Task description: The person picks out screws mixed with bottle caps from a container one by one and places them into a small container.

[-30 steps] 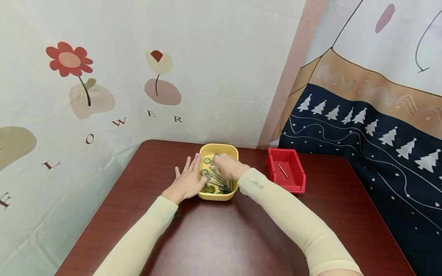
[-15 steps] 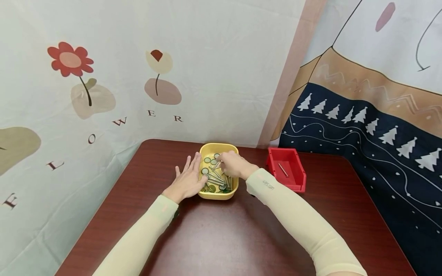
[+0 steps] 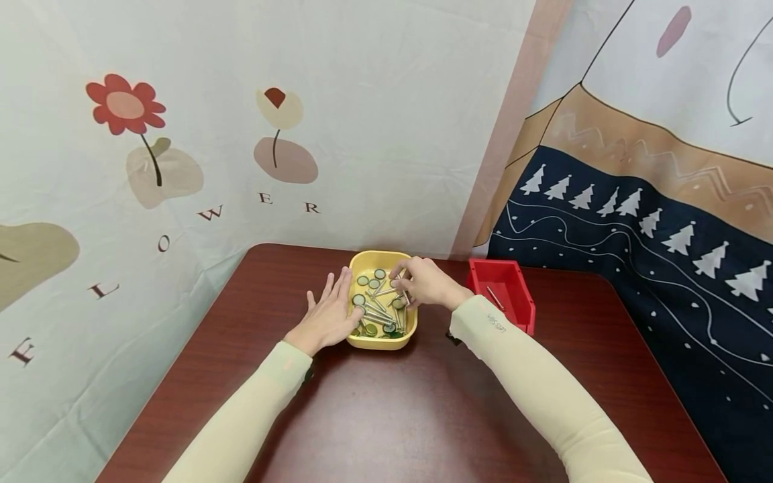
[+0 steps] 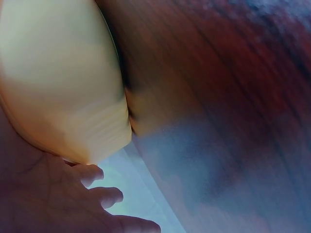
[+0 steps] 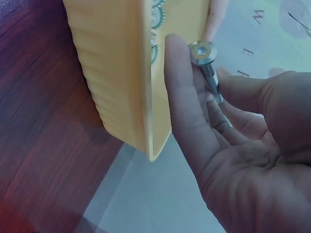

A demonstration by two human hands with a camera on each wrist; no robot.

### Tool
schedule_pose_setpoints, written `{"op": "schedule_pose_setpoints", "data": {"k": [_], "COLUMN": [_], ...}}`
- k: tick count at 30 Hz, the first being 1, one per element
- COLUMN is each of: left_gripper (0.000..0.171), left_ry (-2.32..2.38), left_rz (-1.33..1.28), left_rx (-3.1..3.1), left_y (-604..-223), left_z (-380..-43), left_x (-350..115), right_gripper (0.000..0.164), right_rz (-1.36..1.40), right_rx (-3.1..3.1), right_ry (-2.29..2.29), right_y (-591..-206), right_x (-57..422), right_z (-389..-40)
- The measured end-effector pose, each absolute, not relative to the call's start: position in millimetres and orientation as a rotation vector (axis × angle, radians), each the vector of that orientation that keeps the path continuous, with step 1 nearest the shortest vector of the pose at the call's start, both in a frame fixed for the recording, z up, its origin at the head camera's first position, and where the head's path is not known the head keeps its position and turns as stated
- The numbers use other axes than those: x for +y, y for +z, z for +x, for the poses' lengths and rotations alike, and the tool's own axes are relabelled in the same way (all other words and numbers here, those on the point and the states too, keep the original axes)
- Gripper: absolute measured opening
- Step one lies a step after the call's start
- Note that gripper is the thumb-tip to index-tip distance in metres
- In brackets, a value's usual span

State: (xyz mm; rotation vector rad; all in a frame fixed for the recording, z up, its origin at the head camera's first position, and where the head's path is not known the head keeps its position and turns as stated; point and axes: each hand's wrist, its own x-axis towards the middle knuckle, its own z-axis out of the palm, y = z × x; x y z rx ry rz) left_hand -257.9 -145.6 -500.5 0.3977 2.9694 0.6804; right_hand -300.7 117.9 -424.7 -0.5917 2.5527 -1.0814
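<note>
Over the right side of the yellow rounded-rectangular plastic bin (image 3: 378,345), right hand (image 3: 427,282) pinches a shiny silver round-headed metal bolt (image 5: 210,72); likely light, stiff, bit slippery, best gripped mid-shank; left hand (image 3: 329,315), fingers straight, rests against bin's left wall

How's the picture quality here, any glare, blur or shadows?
Head view: pale glare on the table, soft shadows by the sleeves; left wrist view: bin blurred, left hand dim; right wrist view: bluish cast, screw fairly crisp.
</note>
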Motion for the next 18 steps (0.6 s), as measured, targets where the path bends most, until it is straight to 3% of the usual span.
{"op": "schedule_pose_setpoints", "data": {"k": [18], "left_gripper": [0.095], "left_ry": [0.694], "left_rz": [0.396], "left_rx": [2.974], "left_y": [-502.7], "left_z": [-257.9], "left_x": [-146.2], "right_gripper": [0.04], "right_rz": [-0.477], "right_rx": [2.432], "right_ry": [-1.25], "right_y": [-416.7], "right_x": [172.0], "right_z": [-305.3]}}
